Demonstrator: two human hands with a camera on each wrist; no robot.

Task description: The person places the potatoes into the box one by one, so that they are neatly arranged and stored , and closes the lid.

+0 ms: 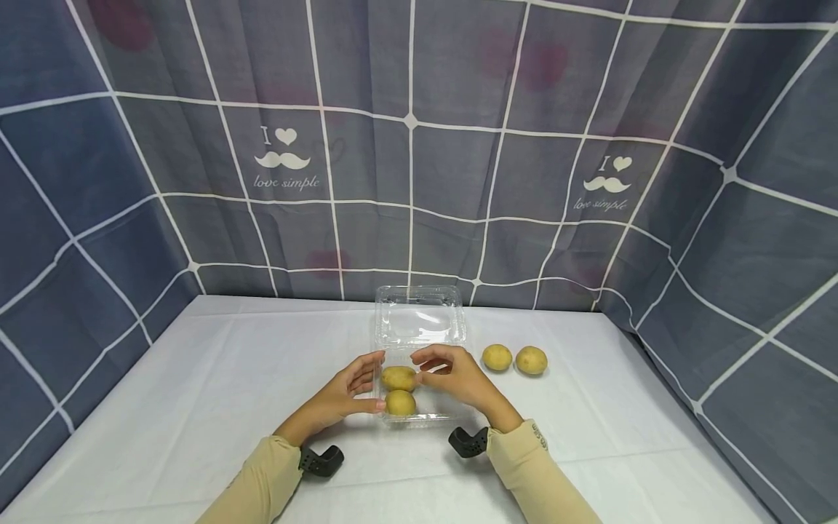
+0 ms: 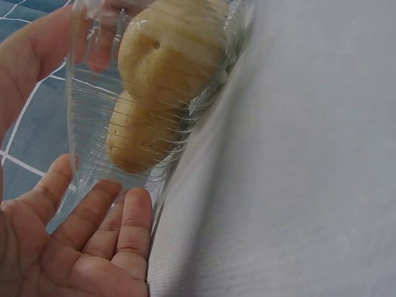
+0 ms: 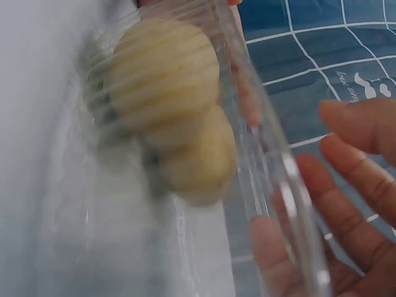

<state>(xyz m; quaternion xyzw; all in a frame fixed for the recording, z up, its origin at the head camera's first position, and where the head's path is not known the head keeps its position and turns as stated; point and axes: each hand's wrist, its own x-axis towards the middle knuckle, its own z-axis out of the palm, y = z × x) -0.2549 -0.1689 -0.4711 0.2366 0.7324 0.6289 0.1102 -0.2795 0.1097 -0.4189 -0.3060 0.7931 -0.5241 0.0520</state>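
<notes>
A clear plastic clamshell box (image 1: 428,417) lies open on the table, its lid (image 1: 419,320) folded back. Two potatoes sit in its left half, one behind the other: a back potato (image 1: 398,378) and a front potato (image 1: 401,402). My left hand (image 1: 340,397) lies along the left wall, with relaxed fingers (image 2: 136,223) against the plastic and the thumb at the front left of the rim. Over the box, my right hand (image 1: 458,375) spreads its fingers (image 3: 346,210), which hold nothing; in the head view its thumb overlaps the back potato's right end.
Two more potatoes, a left one (image 1: 497,357) and a right one (image 1: 532,360), lie right of the box on the white tablecloth (image 1: 262,364). A dark checked curtain (image 1: 366,160) rises behind the table and along both sides. Black wrist cameras (image 1: 322,461) hang below both wrists.
</notes>
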